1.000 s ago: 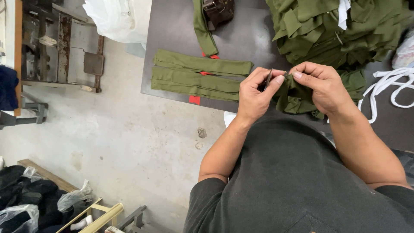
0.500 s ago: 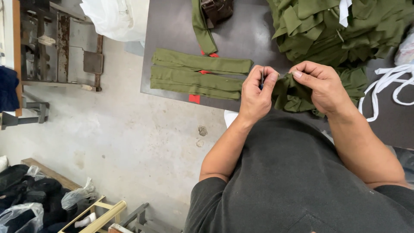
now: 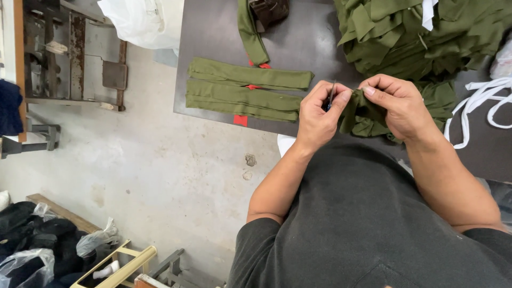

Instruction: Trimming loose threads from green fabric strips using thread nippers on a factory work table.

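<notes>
My left hand (image 3: 319,114) pinches a small dark tool (image 3: 331,97) between thumb and fingertips, its thin length standing nearly upright. I can't make out what kind of tool it is. Just beside it, my right hand (image 3: 401,106) has thumb and fingers pressed together on a bunched green fabric piece (image 3: 361,113). The piece is crumpled, so its long axis is hard to read; the loose end hangs down toward my chest, over the near edge of the dark table (image 3: 213,37).

Farther along that near edge, toward the table's left corner, two flat folded green strips (image 3: 242,90) lie side by side, their long axes parallel to the edge, with small red tags (image 3: 240,120) showing at them. Beyond my right hand a big heap of green pieces (image 3: 416,37) covers the far right of the table. White cords (image 3: 480,101) lie at the right edge.
</notes>
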